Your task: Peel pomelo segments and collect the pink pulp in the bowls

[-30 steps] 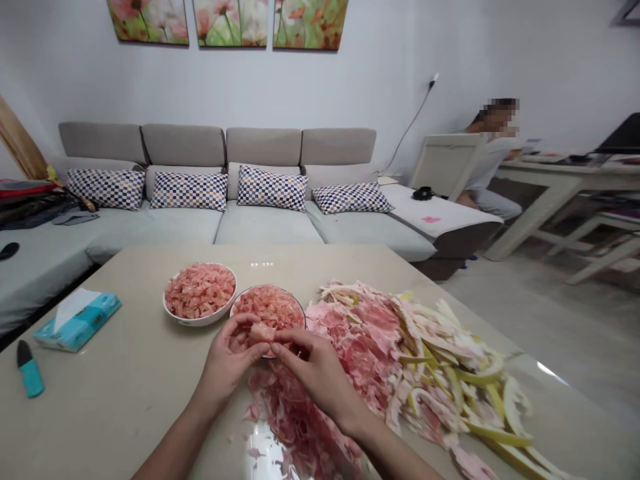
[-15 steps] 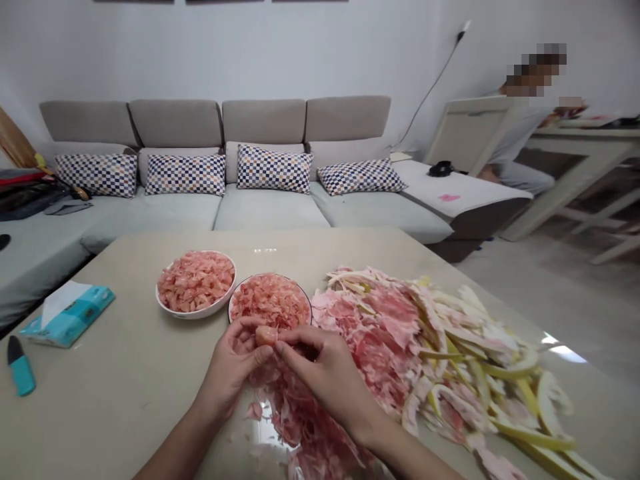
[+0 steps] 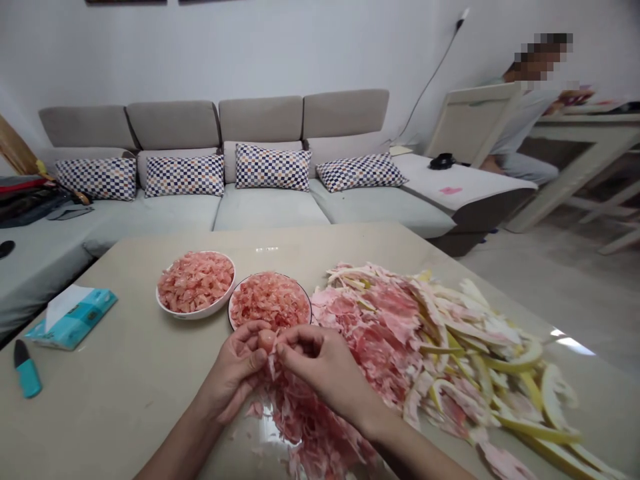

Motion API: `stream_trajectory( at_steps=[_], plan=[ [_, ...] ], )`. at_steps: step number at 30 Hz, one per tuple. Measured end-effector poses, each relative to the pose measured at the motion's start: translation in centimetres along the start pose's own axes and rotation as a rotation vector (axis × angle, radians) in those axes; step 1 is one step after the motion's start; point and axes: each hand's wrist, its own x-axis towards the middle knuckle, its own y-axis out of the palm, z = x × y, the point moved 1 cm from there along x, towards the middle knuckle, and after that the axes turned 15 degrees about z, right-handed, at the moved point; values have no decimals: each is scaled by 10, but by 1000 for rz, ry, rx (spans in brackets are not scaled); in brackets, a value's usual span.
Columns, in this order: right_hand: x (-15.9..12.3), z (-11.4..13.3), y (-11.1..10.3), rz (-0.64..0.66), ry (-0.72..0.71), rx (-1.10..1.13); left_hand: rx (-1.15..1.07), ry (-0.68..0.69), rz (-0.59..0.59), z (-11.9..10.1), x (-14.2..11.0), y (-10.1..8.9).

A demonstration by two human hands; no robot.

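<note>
My left hand (image 3: 237, 367) is closed on a small pink piece of pomelo flesh (image 3: 267, 340), held between thumb and fingers. Close against it, my right hand (image 3: 325, 370) pinches pale membrane (image 3: 273, 359) at the piece's right side. Just beyond both hands is a dark-rimmed bowl (image 3: 230, 313) of pink pomelo flesh. Farther left stands a white bowl (image 3: 200, 315), heaped with more of the same flesh. Beneath and right of my hands lies a pile of peeled pink membrane (image 3: 380, 327), running into thick yellow-and-white pomelo rind (image 3: 500, 360).
On the table's left lie a blue tissue pack (image 3: 75, 317) and a small knife (image 3: 27, 373) with a teal handle. A grey sofa (image 3: 265, 207) with checked cushions stands behind the table. At the far right a person (image 3: 525, 127) sits on a chair.
The pomelo piece has turned in my left fingers and now looks more upright. A strip of membrane now hangs below my right fingertips. The view has shifted slightly.
</note>
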Motion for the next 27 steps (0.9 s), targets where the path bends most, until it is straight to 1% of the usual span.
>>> stream_trajectory(
  at_steps=[3,7,14,20,24,27],
  plan=[
    [-1,0,1,11,-36,-31,-16,-9,5,-1,-1,-3],
    [-3,1,2,-43,-74,-117,33,49,9,-3,-1,-3],
    [-2,0,3,-80,-33,-111,135,124,-14,-2,0,-1],
    [-1,-1,3,-60,-30,-110,208,159,-25,0,-1,-1],
    [-1,0,5,-87,-33,-99,247,158,-49,1,-1,-1],
    [0,2,5,-80,5,-64,224,131,-51,0,-2,1]
  ],
)
